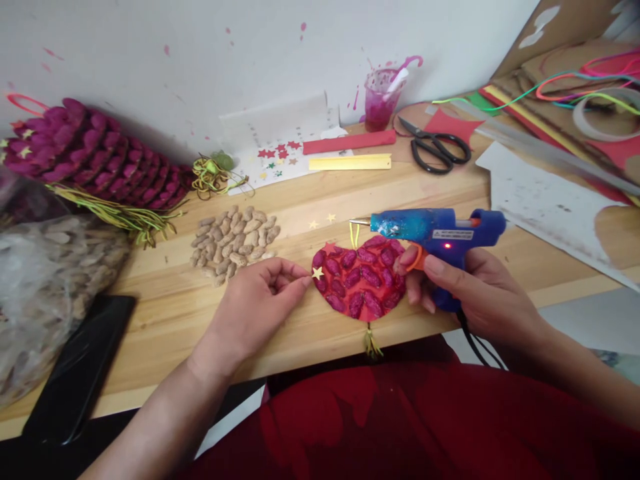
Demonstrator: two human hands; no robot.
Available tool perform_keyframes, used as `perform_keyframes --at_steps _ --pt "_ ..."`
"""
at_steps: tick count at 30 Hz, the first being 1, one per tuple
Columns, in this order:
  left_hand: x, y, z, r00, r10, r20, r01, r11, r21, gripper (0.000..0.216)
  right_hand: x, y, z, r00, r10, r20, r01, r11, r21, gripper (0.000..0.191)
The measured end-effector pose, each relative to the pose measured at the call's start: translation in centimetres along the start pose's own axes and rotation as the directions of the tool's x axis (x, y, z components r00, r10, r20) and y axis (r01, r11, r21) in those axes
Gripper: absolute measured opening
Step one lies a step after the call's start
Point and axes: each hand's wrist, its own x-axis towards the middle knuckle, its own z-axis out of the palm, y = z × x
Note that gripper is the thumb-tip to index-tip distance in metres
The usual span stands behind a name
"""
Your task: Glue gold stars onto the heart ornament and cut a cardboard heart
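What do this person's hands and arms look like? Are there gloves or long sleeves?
The left hand and right hand are bare: no gloves, rings or watch show. No sleeves show on the forearms either. Below, the person's clothing is dark red with brighter red patches.

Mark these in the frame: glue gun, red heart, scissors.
Glue gun [440,223]: head view, on the upper part of its blue body.
Red heart [369,275]: head view, near the middle of its nut-covered front.
Scissors [432,138]: head view, near the pivot.
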Motion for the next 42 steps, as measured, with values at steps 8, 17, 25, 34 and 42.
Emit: perform_keyframes --at_steps 8,17,25,34,42 --pt "0.5 0.5 0.2 0.99 -0.101 0.104 0.113 0.986 -0.119 0.022 -0.5 0.0 0.2 0.998 -0.065 0.019 0.067 0.99 -0.124 0.02" --pt "1.1 0.5 0.0 0.987 -0.087 0.135 0.101 0.99 -0.097 0.02 -0.6 -0.2 0.2 0.999 -0.048 0.01 0.049 0.98 -0.191 0.024" --pt "2.3 0.1 -1.2 0.97 -0.052 0.237 0.06 0.998 -0.025 0.021 -0.5 -0.1 0.2 0.999 -0.039 0.018 0.042 0.978 -0.204 0.026" --pt "3.1 1.7 -1.7 0.96 -0.106 0.26 0.099 0.994 0.039 0.016 -0.6 0.1 0.0 0.999 -0.025 0.021 0.029 0.981 -0.193 0.025" --pt "3.4 1.7 -2.0 0.96 -0.08 0.267 0.055 0.993 0.101 0.021 -0.5 0.0 0.0 1.0 -0.012 0.015 0.014 0.983 -0.183 0.024"
